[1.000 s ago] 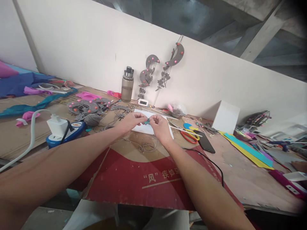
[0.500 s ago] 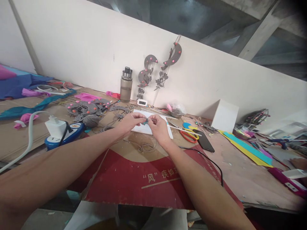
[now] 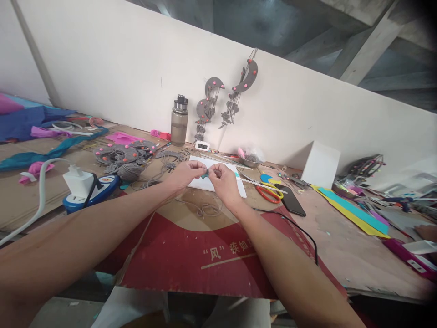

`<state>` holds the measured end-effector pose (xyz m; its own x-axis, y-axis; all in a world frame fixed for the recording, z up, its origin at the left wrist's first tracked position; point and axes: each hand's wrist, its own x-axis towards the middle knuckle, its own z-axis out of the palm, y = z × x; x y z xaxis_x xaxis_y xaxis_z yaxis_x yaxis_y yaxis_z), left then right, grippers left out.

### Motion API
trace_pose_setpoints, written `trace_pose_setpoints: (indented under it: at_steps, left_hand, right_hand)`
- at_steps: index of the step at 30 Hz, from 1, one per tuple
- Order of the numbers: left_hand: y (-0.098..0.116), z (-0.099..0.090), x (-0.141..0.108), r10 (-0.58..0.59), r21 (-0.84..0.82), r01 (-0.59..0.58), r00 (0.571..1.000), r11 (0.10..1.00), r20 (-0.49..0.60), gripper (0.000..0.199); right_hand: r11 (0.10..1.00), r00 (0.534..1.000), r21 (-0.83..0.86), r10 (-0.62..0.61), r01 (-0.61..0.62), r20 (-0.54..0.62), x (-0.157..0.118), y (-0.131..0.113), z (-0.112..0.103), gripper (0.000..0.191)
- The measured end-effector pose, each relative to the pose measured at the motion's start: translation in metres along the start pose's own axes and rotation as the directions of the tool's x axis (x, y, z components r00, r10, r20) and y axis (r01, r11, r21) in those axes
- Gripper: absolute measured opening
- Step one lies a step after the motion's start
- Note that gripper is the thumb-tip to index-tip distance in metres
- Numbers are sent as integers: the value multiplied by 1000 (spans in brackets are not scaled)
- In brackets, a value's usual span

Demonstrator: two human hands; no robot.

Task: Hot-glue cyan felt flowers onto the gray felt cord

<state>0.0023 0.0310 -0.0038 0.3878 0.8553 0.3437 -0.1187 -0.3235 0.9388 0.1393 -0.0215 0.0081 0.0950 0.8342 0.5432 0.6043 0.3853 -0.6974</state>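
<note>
Pinched between the fingertips of both hands is a small teal piece (image 3: 205, 176), mostly covered by the fingers. My left hand (image 3: 185, 175) is closed on its left side, and my right hand (image 3: 223, 182) is closed on its right side. The fingertips of the two hands nearly meet. Under them lies a white board (image 3: 201, 183) on the cardboard. Nearer to me, a loose grey cord (image 3: 209, 209) curls on the cardboard. Right of my right hand are scissors with red and yellow handles (image 3: 269, 193) and a black phone (image 3: 290, 200).
A bottle (image 3: 179, 120) and a small white clock (image 3: 202, 146) stand at the wall. Left are a blue power strip (image 3: 90, 193), grey yarn (image 3: 129, 171) and felt pieces. A black cable (image 3: 307, 235) crosses the red cardboard (image 3: 191, 269). Another person's hand (image 3: 426, 232) shows far right.
My right hand has shifted very slightly left, closer to the left fingertips. The teal piece shows a little lower between the hands. The rest looks unchanged.
</note>
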Motion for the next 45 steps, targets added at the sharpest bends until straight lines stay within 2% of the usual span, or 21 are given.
trace_pose_setpoints:
  at_steps: [21,26,30,37,42,45]
  left_hand:
    - [1,-1,-2,-66,25,65,998,998,5,19]
    - [3,-3,-2,-55,30,54,998,998,39,19]
    - [6,-4,-2,-15,64,11,998,998,65,20]
    - [7,-6,-2,84,207,-93,995,974,51,23]
    - [8,-8,-1,204,444,-199,978,873,38,17]
    - [12,-7,-3,263,530,-249,963,810,50,16]
  right_hand:
    - [999,999,-14,36,-36,8,0,1,-2,14]
    - [999,999,-23,44,-44,-3,2,6,-2,14]
    - [998,999,-45,32,-32,-5,2,9,-2,16]
    - [987,998,-148,-61,62,10,0,4,-5,12]
    - [960,991,-245,-132,133,19,-1,2,-6,11]
    - [944,985,-282,-173,171,19,-2,3,-7,10]
